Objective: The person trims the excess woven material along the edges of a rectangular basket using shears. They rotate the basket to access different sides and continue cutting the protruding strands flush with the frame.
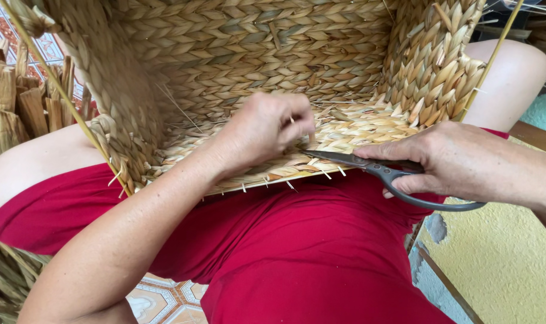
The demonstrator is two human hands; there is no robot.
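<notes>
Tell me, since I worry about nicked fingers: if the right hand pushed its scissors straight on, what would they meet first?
Probably the left hand's fingertips, pinching a strand just beyond the scissors' tips; depth is unclear.

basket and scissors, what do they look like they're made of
Tan woven basket: plaited dried plant fibre, perhaps seagrass or straw; matte, flat braided strands with stray ends poking out. Dark scissors: apparently iron or steel, dull blackened finish, with looped metal handles.

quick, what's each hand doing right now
left hand: closed, pinching a stray straw end on the woven straw basket.
right hand: closed on the dark metal scissors, blades at the weave.
</notes>
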